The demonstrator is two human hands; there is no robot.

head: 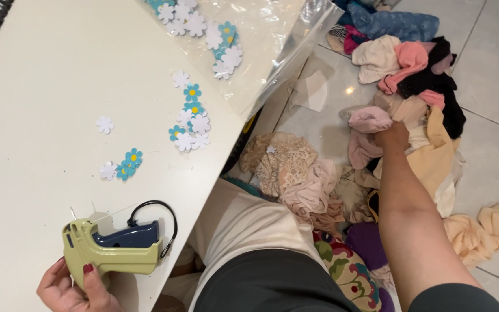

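Left hand (70,289) grips plastic tagging gun (114,248); right hand (393,136) clutches soft fabric pile (428,115).

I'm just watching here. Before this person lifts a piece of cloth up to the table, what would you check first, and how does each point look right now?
1. Right hand has reached the heap of garments on the floor: ok.
2. One single piece firmly pinched: cannot tell, the fingers are buried in cloth.
3. Left hand grips the green tagging gun on the table: ok.
4. Gun's needle end points away from the fingers: ok.
5. Foam flowers within reach on the table: ok.
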